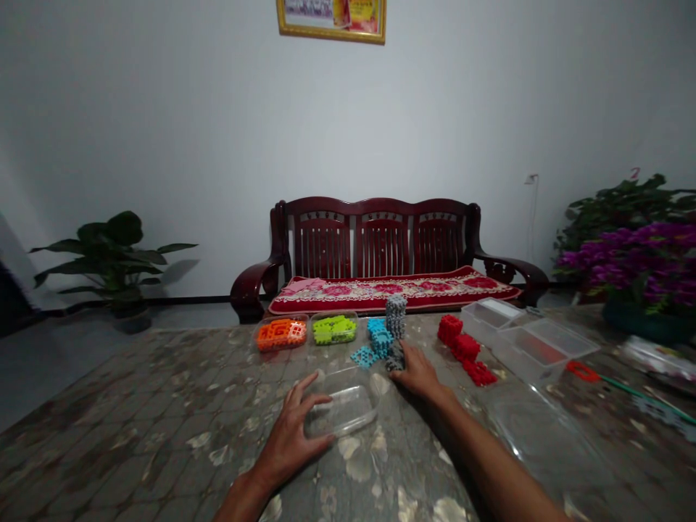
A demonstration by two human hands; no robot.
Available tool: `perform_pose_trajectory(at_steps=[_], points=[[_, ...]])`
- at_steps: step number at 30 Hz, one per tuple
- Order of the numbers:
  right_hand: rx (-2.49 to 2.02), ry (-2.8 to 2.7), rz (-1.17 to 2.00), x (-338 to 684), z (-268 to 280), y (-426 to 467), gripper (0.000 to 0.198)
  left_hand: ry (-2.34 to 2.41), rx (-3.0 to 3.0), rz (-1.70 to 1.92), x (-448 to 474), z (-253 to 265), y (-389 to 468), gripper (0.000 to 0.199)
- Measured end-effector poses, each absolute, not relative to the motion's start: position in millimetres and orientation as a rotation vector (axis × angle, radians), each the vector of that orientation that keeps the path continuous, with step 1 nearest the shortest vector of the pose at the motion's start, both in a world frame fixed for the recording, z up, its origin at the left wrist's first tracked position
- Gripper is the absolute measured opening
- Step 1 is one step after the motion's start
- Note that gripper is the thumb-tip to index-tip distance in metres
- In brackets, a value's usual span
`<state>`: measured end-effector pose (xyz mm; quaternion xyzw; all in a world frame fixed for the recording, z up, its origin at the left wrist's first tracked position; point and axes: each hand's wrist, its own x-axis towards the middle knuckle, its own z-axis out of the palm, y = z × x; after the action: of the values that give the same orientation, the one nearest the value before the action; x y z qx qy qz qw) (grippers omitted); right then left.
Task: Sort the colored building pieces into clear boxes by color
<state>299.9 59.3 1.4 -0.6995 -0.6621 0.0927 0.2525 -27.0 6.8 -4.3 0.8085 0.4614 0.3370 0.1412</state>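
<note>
My left hand [300, 417] rests with fingers spread at the left side of a clear plastic container [348, 406], which holds nothing that I can see. Farther away, my right hand [417, 370] has its fingers closed around a short stack of grey toy pieces [395, 357]. Just behind it stands a taller grey stack [396, 315]. Blue toy pieces [380, 338] sit stacked to the left of the grey ones, with a flat blue piece [364, 356] lying on the tablecloth. Red stacked pieces [465, 348] stand to the right of my right hand.
Two clear boxes hold orange pieces [281, 333] and lime-green pieces [334, 329] at the back left. Translucent boxes [536, 344] and a clear lid [544, 428] lie on the right. Purple flowers [641, 254] stand at the far right; a wooden bench [380, 239] is behind the table.
</note>
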Motion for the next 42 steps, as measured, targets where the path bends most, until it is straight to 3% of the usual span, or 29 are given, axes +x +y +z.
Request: perform_pose_trajectory(at_steps=[12,21,33,42], points=[[-2.024,-1.834,0.268,286,29,51,0.047,1.331,2.313,0.949,-27,-3,4,0.051],[-2.056,-1.774,0.27,287,29,42,0.037,1.327,2.328,0.95,-28,-5,6,0.051],[-2.033,-1.593,0.301,286,22,48,0.033,1.319,2.345,0.952,-28,-4,6,0.051],[-1.724,-1.605,0.438,316,0,50,0.059,1.326,2.312,0.938,-26,1,5,0.051]])
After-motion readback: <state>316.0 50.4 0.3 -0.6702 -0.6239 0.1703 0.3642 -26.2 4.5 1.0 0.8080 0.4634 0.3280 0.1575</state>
